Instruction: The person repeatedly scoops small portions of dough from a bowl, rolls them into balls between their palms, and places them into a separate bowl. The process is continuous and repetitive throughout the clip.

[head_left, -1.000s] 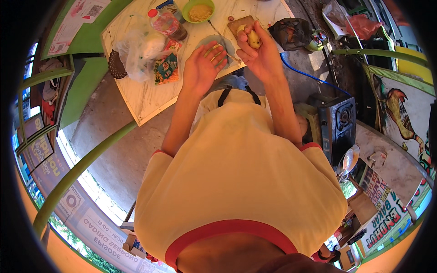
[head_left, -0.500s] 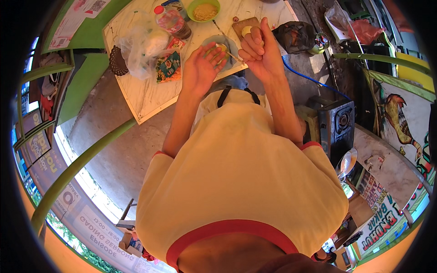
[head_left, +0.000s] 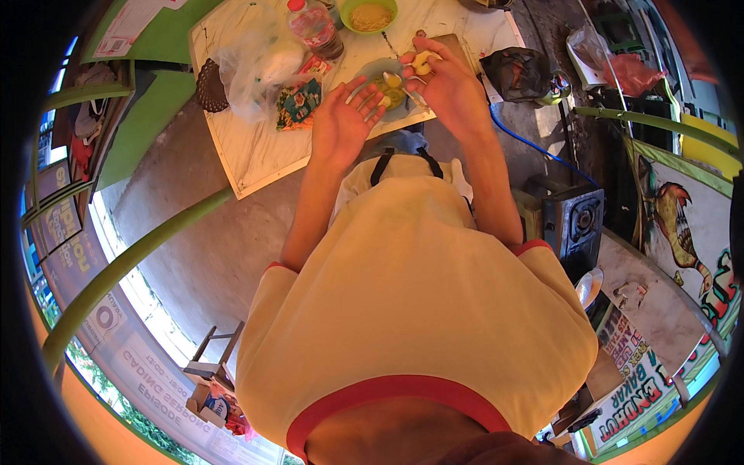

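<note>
Over the table's near edge, my right hand (head_left: 453, 97) has its fingers curled around a small yellow rounded piece (head_left: 422, 63), its exact kind unclear. To its left, my left hand (head_left: 341, 128) is held palm up with fingers spread and nothing in it. Between the two hands sits a pale grey-blue bowl (head_left: 373, 71) with yellow-green contents (head_left: 394, 98) and something whitish in it, too small to name. Behind my right hand lies a wooden cutting board (head_left: 452, 48), partly covered by the fingers.
On the marble-patterned table (head_left: 248, 159) are a green bowl (head_left: 394, 11) of noodles, a red-capped bottle (head_left: 314, 31), a clear plastic bag (head_left: 252, 77) and a green-and-red packet (head_left: 298, 105). A black plastic bag (head_left: 515, 74) lies to the right. A stove (head_left: 577, 221) stands low right.
My right hand has loosened from a raised, closer fist and tilted toward the bowl, the yellow piece still in its fingers. More of the bowl shows. The view has turned slightly.
</note>
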The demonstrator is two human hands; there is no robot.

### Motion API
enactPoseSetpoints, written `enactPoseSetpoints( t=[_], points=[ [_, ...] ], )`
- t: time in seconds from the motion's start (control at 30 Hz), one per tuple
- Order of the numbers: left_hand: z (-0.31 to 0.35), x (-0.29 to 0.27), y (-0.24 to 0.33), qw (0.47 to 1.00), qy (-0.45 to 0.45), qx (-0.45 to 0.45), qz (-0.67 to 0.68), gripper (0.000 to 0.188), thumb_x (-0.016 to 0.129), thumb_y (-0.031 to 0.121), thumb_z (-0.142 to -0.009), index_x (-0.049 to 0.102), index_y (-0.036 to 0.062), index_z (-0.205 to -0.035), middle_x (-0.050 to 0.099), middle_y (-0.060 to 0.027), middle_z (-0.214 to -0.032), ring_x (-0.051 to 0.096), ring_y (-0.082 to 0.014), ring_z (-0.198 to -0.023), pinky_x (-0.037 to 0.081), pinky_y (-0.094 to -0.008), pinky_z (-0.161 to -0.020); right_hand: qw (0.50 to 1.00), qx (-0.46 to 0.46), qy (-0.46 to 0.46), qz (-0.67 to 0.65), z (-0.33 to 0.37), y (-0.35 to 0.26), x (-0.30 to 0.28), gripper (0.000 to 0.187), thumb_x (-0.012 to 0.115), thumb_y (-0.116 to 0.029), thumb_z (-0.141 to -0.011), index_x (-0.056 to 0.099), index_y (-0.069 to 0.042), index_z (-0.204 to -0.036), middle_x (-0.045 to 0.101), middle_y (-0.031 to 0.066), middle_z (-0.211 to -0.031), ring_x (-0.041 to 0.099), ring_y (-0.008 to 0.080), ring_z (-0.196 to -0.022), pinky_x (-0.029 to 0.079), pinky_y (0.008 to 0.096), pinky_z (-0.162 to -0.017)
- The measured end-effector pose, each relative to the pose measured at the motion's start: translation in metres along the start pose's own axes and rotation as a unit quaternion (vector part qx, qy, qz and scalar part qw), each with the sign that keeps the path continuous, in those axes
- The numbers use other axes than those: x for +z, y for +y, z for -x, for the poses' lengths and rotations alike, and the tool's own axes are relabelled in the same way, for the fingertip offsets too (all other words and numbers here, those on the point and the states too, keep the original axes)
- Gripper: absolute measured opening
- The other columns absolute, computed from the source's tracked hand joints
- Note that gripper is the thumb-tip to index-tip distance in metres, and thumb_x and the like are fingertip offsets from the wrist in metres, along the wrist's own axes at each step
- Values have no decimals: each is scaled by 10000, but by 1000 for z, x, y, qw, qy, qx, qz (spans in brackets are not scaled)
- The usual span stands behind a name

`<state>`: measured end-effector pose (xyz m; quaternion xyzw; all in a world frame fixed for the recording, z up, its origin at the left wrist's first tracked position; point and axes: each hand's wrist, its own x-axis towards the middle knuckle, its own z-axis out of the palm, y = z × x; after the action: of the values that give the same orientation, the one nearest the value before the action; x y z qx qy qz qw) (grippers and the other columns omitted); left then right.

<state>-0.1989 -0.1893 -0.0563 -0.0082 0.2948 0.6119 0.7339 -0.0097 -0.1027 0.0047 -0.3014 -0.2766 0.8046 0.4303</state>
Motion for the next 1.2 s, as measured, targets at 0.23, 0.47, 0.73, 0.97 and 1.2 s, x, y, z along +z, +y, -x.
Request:
enactPoseSetpoints(
  t=[0.23, 0.47, 0.73, 0.97, 1.2],
  points=[
    [6, -5, -3, 1000, -4, 1, -4, 408, 561, 330, -1048, 551, 31, -1326, 610, -114, -1240, 573, -261, -1202, 448, -430, -1073, 965, 87, -144, -200, -2, 4, -23, 387, 469, -399, -1116, 601, -35, -1139, 695, 164, -1073, 483, 118, -694, 416, 275, -647],
    [4, 1, -10, 1000, 1, -5, -8, 403, 548, 325, -1049, 550, 29, -1323, 617, -119, -1230, 581, -269, -1194, 455, -434, -1064, 970, 70, -105, -208, 7, -1, -11, 477, 427, -393, -1138, 553, -96, -786, 469, -16, -643, 332, 75, -492, 286, 237, -488],
    [-1, 12, -18, 1000, -8, -20, -16, 389, 519, 323, -1061, 543, 27, -1314, 625, -126, -1217, 580, -281, -1186, 439, -433, -1066, 977, -26, -123, -173, 12, -2, -21, 504, 443, -416, -1133, 429, -152, -704, 376, -13, -552, 287, 99, -486, 268, 258, -497],
    [-9, 16, -23, 999, -24, -32, -19, 372, 520, 324, -1060, 572, 31, -1284, 625, -121, -1218, 583, -277, -1185, 444, -429, -1056, 996, -3, 27, -83, 15, 4, -35, 360, 495, -216, -1090, 497, -17, -1390, 602, 181, -1221, 598, 243, -998, 501, 354, -858],
    [-7, 20, -28, 999, -24, -36, -32, 373, 515, 339, -1063, 577, 39, -1276, 625, -121, -1221, 581, -276, -1203, 442, -433, -1059, 994, -1, -73, -81, 24, -1, -43, 390, 501, -295, -1110, 531, 13, -1347, 657, 120, -1014, 633, 174, -872, 515, 322, -758]
  ],
)
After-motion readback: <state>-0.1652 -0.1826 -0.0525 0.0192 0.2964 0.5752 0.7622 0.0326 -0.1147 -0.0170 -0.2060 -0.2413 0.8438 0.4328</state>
